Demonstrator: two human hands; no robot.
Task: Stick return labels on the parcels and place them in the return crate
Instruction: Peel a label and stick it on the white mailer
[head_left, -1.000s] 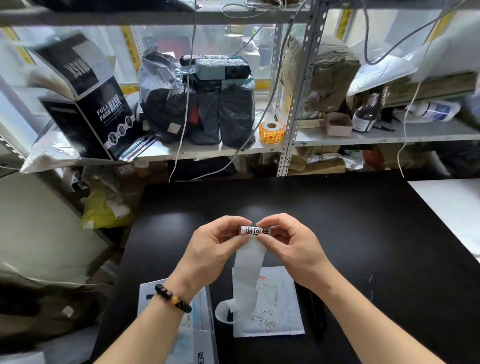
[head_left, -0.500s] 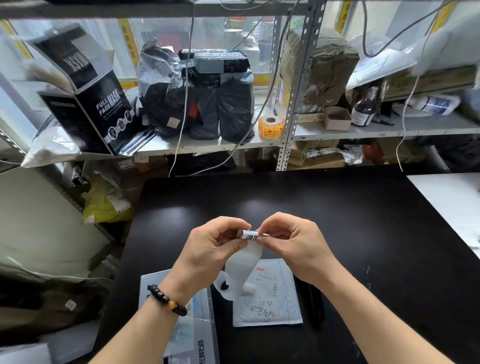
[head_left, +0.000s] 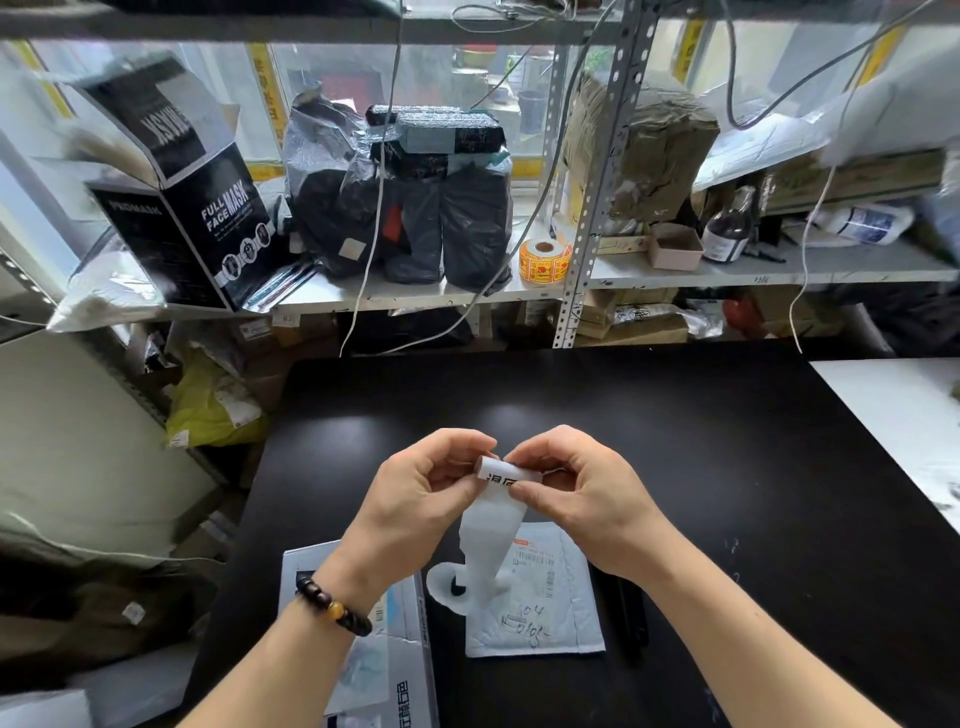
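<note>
Pinching the return label (head_left: 503, 474) between both hands, I held it above the black desk (head_left: 675, 441), in front of my chest. My left hand (head_left: 415, 512) had its fingers (head_left: 470, 446) curled down and closed on the left end of the label, thumb underneath. My right hand (head_left: 582, 506) had its fingers (head_left: 537, 453) bent over the right end, the thumb pressing the lower edge, so both sets of fingers were clamped on that one small piece. The label was white with bold black characters, its top edge rolled over. From it hung one long strip of pale backing paper (head_left: 488, 540), which narrowed downward and curled into a loop just over the desk.

Two parcels lay below my hands. One was a white padded mailer (head_left: 550, 608), flat on the desk, with a printed shipping slip and handwritten figures; the end of the strip hung over its left edge. The other was a grey-white box (head_left: 400, 634) under my left wrist, partly hidden by my forearm. A single dark pen-like thing (head_left: 631, 618) lay just right of the mailer. I wore one beaded bracelet (head_left: 332, 608) on the left wrist. On the shelf (head_left: 753, 273) beyond the desk stood one orange label roll (head_left: 544, 261).
</note>
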